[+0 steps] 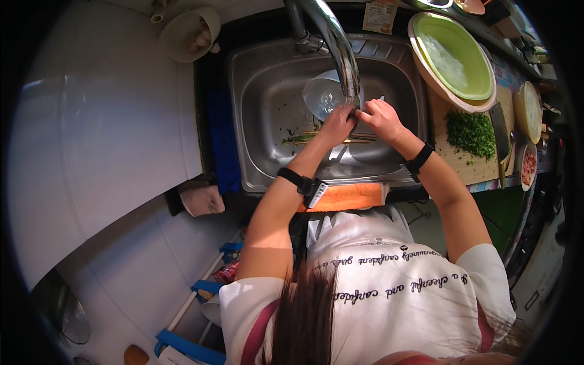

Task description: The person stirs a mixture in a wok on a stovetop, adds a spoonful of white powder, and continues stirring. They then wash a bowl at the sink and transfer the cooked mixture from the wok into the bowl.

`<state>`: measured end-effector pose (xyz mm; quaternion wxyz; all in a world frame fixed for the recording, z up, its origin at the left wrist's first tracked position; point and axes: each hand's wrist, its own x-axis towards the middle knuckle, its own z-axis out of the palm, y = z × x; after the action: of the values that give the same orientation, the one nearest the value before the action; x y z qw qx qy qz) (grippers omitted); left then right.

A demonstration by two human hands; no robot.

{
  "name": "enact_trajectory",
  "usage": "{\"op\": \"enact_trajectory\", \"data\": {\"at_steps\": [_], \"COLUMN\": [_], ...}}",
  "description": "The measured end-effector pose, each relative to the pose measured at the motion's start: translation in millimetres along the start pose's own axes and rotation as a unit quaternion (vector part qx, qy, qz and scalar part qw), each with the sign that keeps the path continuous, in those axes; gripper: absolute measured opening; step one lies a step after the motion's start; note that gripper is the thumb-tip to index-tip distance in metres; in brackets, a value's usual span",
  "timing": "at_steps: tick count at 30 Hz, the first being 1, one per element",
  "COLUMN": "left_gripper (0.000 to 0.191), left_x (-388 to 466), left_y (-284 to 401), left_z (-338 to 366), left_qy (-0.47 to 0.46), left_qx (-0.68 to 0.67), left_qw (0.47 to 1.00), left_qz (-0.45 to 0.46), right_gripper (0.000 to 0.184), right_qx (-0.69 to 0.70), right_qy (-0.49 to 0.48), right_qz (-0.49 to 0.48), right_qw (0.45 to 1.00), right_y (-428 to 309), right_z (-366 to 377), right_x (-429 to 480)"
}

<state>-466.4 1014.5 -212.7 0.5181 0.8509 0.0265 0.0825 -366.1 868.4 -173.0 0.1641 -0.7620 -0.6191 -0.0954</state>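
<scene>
Under the chrome faucet [349,75], my left hand [336,125] and my right hand [382,122] come together over the stainless steel sink [260,114]. Their fingertips pinch a small dark piece [353,114], mostly hidden by the fingers; its kind cannot be made out. Water runs down from the spout onto the left fingers. Just behind the hands, a translucent bowl [317,93] with water in it sits in the basin. Below them lie thin wooden chopsticks [365,136], green stalk scraps [301,138] and dark bits.
To the right, a wooden cutting board [449,166] carries chopped greens [472,132] and a cleaver [499,130]. Nested basins [479,86] overlap its far end. Beyond is a dish of minced meat [529,166]. An orange towel [351,196] hangs along the sink's front edge. A white bowl [182,41] stands back left.
</scene>
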Motion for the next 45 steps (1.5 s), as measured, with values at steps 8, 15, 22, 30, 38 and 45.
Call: {"op": "enact_trajectory", "data": {"at_steps": [8, 15, 22, 30, 38, 45], "left_gripper": [0.016, 0.029, 0.033, 0.042, 0.039, 0.046], "left_x": [-58.8, -35.0, 30.1, 16.1, 0.0, -12.4], "left_y": [-50.7, -19.4, 21.6, 25.9, -11.2, -37.6], "left_z": [-102.2, -71.8, -18.6, 11.6, 1.4, -29.8], "left_qy": [-0.015, 0.184, 0.032, 0.037, 0.280, 0.205], "left_qx": [0.386, 0.230, 0.337, 0.378, -0.102, -0.495], "left_qw": [0.913, 0.952, 0.936, 0.883, 0.948, 0.772], "left_qz": [-0.131, -0.086, 0.102, 0.276, -0.109, -0.343], "right_gripper": [0.019, 0.031, 0.027, 0.023, 0.031, 0.033], "right_qx": [0.153, 0.639, 0.725, 0.813, 0.838, 0.792], "right_qy": [0.005, -0.022, 0.043, 0.060, -0.018, -0.135], "right_qz": [0.260, 0.639, 0.671, 0.504, 0.522, 0.590], "right_qw": [0.953, 0.428, 0.148, -0.285, -0.158, 0.075], "right_y": [-8.5, -31.1, -18.9, -9.0, -22.6, -11.6], "right_z": [16.5, 45.0, 45.3, 38.9, 43.2, 26.8], "right_x": [-7.0, 16.9, -20.5, -70.5, -66.4, -44.1]}}
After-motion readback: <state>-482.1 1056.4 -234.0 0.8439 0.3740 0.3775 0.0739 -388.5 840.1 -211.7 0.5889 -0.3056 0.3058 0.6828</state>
